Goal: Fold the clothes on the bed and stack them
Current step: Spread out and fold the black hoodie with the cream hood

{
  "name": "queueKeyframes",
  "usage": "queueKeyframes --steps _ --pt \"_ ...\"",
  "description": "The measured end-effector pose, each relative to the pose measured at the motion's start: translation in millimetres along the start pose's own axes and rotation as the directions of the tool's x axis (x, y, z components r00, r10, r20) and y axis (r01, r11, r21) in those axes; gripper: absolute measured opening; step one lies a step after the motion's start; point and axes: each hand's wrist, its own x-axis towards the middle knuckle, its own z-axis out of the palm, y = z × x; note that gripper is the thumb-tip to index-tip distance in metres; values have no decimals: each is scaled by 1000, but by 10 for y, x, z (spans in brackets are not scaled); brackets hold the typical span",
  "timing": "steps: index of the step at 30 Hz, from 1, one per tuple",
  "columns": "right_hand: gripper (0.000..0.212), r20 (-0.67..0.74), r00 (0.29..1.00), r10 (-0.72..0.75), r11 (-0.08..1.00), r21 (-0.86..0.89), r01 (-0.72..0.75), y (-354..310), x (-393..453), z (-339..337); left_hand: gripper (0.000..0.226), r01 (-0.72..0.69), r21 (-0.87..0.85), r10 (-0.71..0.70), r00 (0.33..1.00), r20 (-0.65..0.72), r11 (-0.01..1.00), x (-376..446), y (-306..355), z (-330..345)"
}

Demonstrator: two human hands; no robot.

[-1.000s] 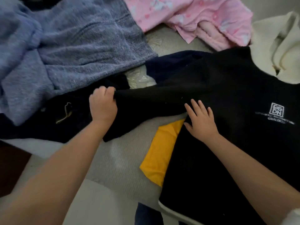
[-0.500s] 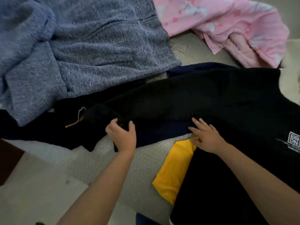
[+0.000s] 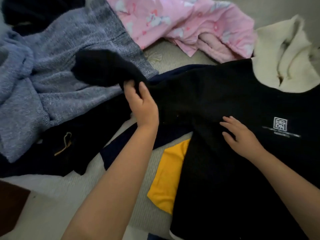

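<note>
Black sweatshirt [image 3: 216, 104] spread on bed [image 3: 52, 196], centre-right, white logo on chest, cream hood [image 3: 284, 54] at top. Left hand [image 3: 141, 104] pinches its sleeve [image 3: 103, 68], lifted over blue knit [image 3: 52, 58]. Right hand [image 3: 240, 134] flat on chest, fingers straight. Yellow garment [image 3: 168, 172] pokes from under hem. Pink pyjamas [image 3: 181, 23] beyond. Dark clothes [image 3: 60, 144] lie left, under blue knit.

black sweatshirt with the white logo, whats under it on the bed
A yellow garment sticks out from under the black sweatshirt at its left edge, and a dark navy piece shows beside that, lying on the bed cover. How far either runs underneath is hidden.
</note>
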Motion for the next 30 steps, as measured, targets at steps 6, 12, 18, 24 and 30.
queueKeyframes --steps 6,12,18,24,30 --pt "32 -279 929 245 968 23 -249 1155 -974 -536 32 -453 -146 392 517 761 879 -1451 596 1191" --pt "23 -286 904 317 947 148 -285 1999 -1541 -563 52 -765 166 -63 163 985 623 -2224 -22 1414" --pt "44 -495 837 235 971 82 -224 2232 -994 -675 66 -743 577 -1 613 790 338 -1938 -447 1190" --pt "56 -54 951 306 883 -358 -304 2392 -496 -725 64 -689 715 -209 687 696 115 -1601 -678 1169" --pt "26 -526 842 -120 912 -393 -116 2493 -632 -942 73 -699 677 -232 637 735 228 -1336 -727 1174"
